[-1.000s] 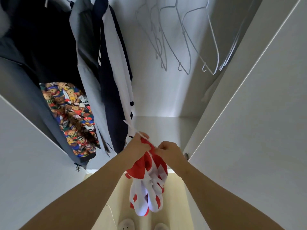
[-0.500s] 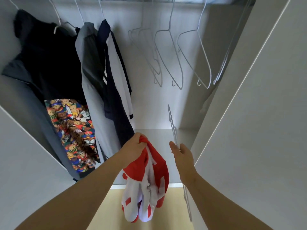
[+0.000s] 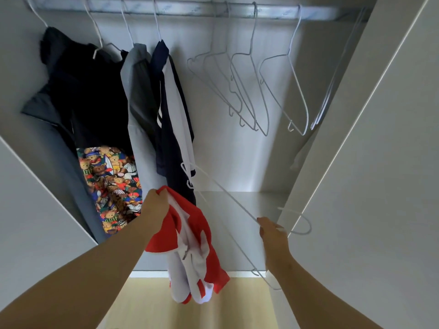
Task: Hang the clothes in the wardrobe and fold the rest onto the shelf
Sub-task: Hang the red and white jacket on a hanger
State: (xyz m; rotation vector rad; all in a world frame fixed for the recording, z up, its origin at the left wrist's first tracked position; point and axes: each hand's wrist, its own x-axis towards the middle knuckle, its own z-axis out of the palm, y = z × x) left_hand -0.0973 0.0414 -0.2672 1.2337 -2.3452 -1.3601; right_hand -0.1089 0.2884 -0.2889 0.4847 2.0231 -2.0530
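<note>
Left hand: the left hand [image 3: 155, 206] is curled tight round the top of the red and white shirt [image 3: 190, 248].
Shirt: it hangs down in a bunch under that hand. Its bottom end dangles past the front edge of the shelf [image 3: 249, 203], over the wooden floor [image 3: 147, 305].
Right hand: the right hand [image 3: 273, 236] pinches a white wire hanger [image 3: 228, 194] near its neck.
Hanger: its hook pokes out to the right of the hand. Its long wires reach up to the left and down to the front edge of the shelf. It sits just beside the shirt, on the shirt's right, and is not inside it.
Rail: the rail [image 3: 194, 7] runs across the top of the wardrobe.
Left end of the rail: a black top [image 3: 90, 91], a grey shirt [image 3: 140, 91] and a navy and white top [image 3: 173, 115] hang here. A teddy bear cloth [image 3: 111, 186] shows below the black top.
Right end of the rail: empty hangers [image 3: 249, 54] hang in a row.
Door: a white door [image 3: 380, 186] stands open on the right.
</note>
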